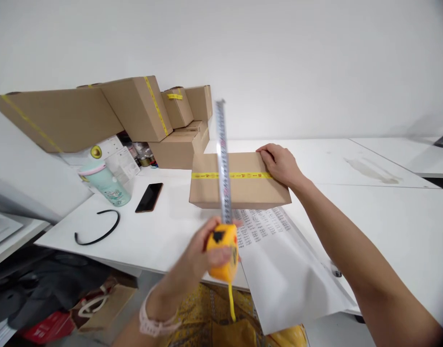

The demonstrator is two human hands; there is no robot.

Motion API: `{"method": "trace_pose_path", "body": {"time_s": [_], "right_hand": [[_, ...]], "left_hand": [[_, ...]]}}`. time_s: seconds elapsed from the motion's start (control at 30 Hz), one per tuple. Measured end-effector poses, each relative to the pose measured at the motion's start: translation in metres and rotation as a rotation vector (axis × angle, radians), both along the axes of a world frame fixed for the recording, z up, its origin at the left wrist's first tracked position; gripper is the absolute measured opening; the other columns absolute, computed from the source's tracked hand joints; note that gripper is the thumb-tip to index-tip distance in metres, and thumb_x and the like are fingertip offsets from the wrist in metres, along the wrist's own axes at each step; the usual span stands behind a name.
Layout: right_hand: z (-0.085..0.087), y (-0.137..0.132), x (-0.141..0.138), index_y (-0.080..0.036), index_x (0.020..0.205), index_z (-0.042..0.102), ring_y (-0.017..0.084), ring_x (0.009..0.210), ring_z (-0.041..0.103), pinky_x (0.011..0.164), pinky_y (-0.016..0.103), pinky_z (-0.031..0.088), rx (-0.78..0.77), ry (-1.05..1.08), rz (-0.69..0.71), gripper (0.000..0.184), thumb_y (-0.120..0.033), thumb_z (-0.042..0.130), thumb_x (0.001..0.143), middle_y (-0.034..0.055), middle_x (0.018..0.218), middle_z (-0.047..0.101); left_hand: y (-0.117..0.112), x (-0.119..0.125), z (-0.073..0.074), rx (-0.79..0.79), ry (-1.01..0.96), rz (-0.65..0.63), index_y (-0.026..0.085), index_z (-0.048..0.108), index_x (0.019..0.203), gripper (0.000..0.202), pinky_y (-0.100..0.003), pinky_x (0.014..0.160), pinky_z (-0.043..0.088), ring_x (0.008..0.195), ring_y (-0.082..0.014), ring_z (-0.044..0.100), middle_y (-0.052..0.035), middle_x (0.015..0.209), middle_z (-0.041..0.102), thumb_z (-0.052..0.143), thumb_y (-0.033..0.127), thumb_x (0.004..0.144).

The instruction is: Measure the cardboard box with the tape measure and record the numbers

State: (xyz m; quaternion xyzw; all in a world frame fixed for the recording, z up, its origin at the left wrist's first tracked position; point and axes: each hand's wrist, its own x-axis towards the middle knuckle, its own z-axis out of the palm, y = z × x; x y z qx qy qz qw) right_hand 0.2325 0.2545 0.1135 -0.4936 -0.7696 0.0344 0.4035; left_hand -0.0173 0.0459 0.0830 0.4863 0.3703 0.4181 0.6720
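Observation:
My left hand point(203, 253) is wrapped round a yellow tape measure point(223, 270), with its yellow strap dangling below. The metal blade point(223, 164) is pulled out and points away from me, passing in front of a cardboard box point(250, 190). Whether the blade touches the box I cannot tell. A strip of yellow printed tape runs across that box's face. At the box's far right corner, my right hand point(279, 164) grips the top edge with curled fingers. Beneath the box lies a large printed paper sheet point(286, 274), which hangs over the table's front edge.
Several cardboard boxes point(134, 108) are stacked at the back left. Near them stand a mint-green tumbler point(105, 183), a dark phone point(149, 197) and a black headband point(101, 237) on the white table point(163, 241). A white wall point(279, 62) rises behind.

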Motion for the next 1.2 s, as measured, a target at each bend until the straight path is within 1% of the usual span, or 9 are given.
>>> {"method": "trace_pose_path", "body": {"time_s": [0.07, 0.2, 0.3, 0.47, 0.63, 0.77, 0.87, 0.97, 1.2], "right_hand": [[0.0, -0.006, 0.0, -0.025, 0.102, 0.066, 0.03, 0.098, 0.063, 0.092, 0.046, 0.043, 0.043, -0.039, -0.016, 0.029, -0.032, 0.038, 0.099, 0.0096, 0.108, 0.074], [-0.001, -0.011, 0.0, -0.026, 0.123, 0.061, 0.03, 0.095, 0.062, 0.09, 0.047, 0.041, 0.092, -0.094, -0.019, 0.036, -0.029, 0.034, 0.1, 0.0089, 0.102, 0.073], [-0.001, -0.012, 0.0, -0.029, 0.136, 0.056, 0.03, 0.094, 0.06, 0.088, 0.046, 0.04, 0.126, -0.151, 0.003, 0.044, -0.026, 0.03, 0.101, 0.0081, 0.099, 0.071], [0.0, -0.012, 0.0, -0.031, 0.144, 0.057, 0.029, 0.09, 0.055, 0.084, 0.044, 0.039, 0.165, -0.263, 0.037, 0.052, -0.022, 0.029, 0.101, 0.0099, 0.1, 0.067], [-0.001, -0.008, 0.002, -0.035, 0.14, 0.064, 0.027, 0.09, 0.053, 0.084, 0.042, 0.04, 0.195, -0.311, 0.063, 0.052, -0.022, 0.029, 0.103, 0.0102, 0.103, 0.065], [-0.004, -0.005, 0.004, -0.036, 0.135, 0.068, 0.026, 0.089, 0.051, 0.082, 0.042, 0.04, 0.225, -0.305, 0.1, 0.049, -0.022, 0.032, 0.103, 0.0101, 0.102, 0.065], [-0.005, -0.004, 0.005, -0.036, 0.134, 0.069, 0.026, 0.088, 0.05, 0.081, 0.042, 0.04, 0.239, -0.278, 0.112, 0.046, -0.022, 0.038, 0.102, 0.0099, 0.101, 0.065], [-0.006, -0.003, 0.005, -0.037, 0.132, 0.07, 0.026, 0.088, 0.05, 0.081, 0.042, 0.04, 0.234, -0.255, 0.112, 0.048, -0.021, 0.037, 0.102, 0.0094, 0.099, 0.064], [-0.005, -0.005, 0.002, -0.034, 0.131, 0.07, 0.026, 0.089, 0.051, 0.082, 0.044, 0.041, 0.227, -0.251, 0.097, 0.049, -0.02, 0.033, 0.101, 0.0099, 0.099, 0.065]], "left_hand": [[-0.019, 0.017, -0.016, -0.104, -0.034, -0.081, 0.022, 0.062, 0.122, 0.064, -0.031, 0.068, 0.055, 0.081, -0.0218, 0.069, -0.0056, 0.095, 0.063, 0.083, 0.054, 0.071], [-0.035, 0.037, -0.037, -0.204, -0.063, -0.097, 0.022, 0.063, 0.121, 0.066, -0.029, 0.071, 0.052, 0.082, -0.0184, 0.067, -0.0029, 0.096, 0.058, 0.087, 0.054, 0.068], [-0.036, 0.041, -0.043, -0.236, -0.069, -0.103, 0.022, 0.062, 0.121, 0.068, -0.029, 0.073, 0.051, 0.082, -0.0179, 0.067, -0.0033, 0.098, 0.058, 0.087, 0.055, 0.067], [-0.032, 0.044, -0.047, -0.269, -0.072, -0.077, 0.022, 0.063, 0.114, 0.062, -0.03, 0.071, 0.051, 0.078, -0.0168, 0.067, -0.007, 0.111, 0.06, 0.087, 0.054, 0.066], [-0.03, 0.043, -0.054, -0.235, -0.048, -0.097, 0.021, 0.061, 0.114, 0.061, -0.03, 0.07, 0.051, 0.083, -0.0187, 0.067, -0.0098, 0.121, 0.06, 0.085, 0.053, 0.068], [-0.034, 0.041, -0.063, -0.196, -0.008, -0.108, 0.02, 0.059, 0.117, 0.062, -0.03, 0.074, 0.05, 0.086, -0.0186, 0.066, -0.0088, 0.117, 0.06, 0.084, 0.053, 0.071], [-0.037, 0.042, -0.069, -0.168, -0.009, -0.115, 0.02, 0.059, 0.12, 0.062, -0.028, 0.072, 0.049, 0.087, -0.0176, 0.064, -0.0079, 0.115, 0.059, 0.084, 0.052, 0.073], [-0.038, 0.043, -0.073, -0.159, -0.025, -0.112, 0.02, 0.059, 0.121, 0.061, -0.027, 0.071, 0.049, 0.086, -0.0163, 0.063, -0.0063, 0.111, 0.058, 0.084, 0.05, 0.074], [-0.037, 0.043, -0.075, -0.152, -0.038, -0.111, 0.02, 0.059, 0.12, 0.06, -0.027, 0.073, 0.05, 0.084, -0.0142, 0.061, -0.0051, 0.109, 0.057, 0.085, 0.049, 0.075]]}}
